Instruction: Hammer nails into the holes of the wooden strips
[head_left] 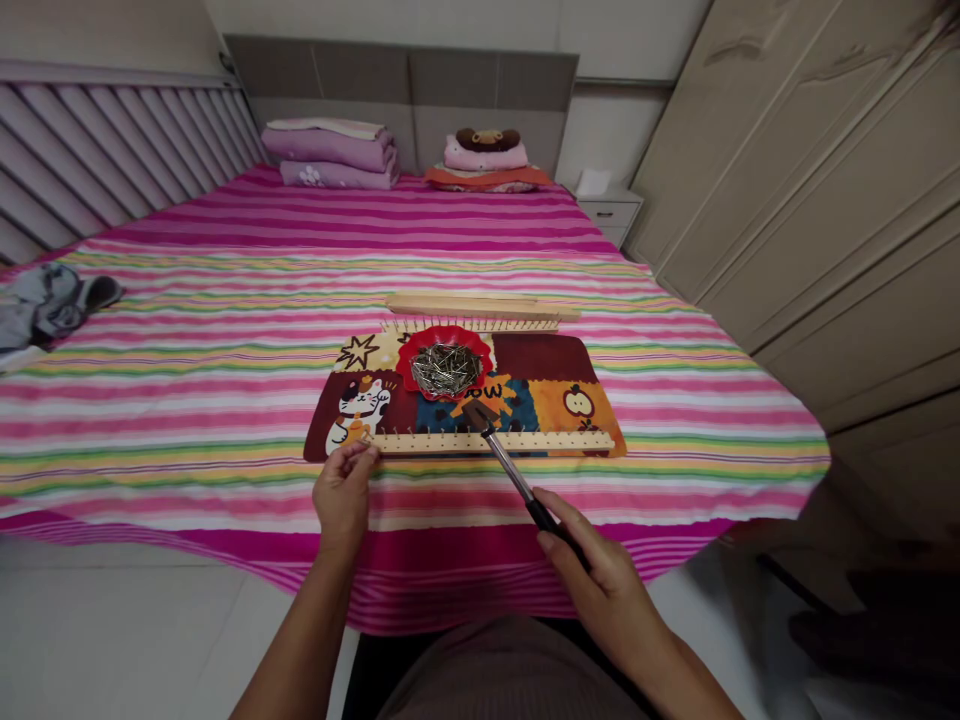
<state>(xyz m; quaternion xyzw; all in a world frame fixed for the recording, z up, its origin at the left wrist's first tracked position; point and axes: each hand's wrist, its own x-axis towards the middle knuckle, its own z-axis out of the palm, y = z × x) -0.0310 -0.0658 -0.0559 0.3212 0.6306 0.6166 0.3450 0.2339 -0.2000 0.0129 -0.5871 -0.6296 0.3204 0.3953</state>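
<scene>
A hammer (517, 475) is gripped by the right hand (604, 580); the left hand's (343, 495) hold on the wooden strip (450, 443) cannot be told. Square blows, clear of fingers, are advised.

Free passage lies right of the red bowl (444, 336), between two nail-studded strips (420, 443).

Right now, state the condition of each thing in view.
Hammer: held, tilted
Red bowl: upright, holding nails
Near wooden strip: flat, nails standing
Far wooden strip: nails standing
Mat: flat
Left hand: curled at near strip's end
Right hand: closed on hammer
Purple bedding: folded
Drawer: shut
</scene>
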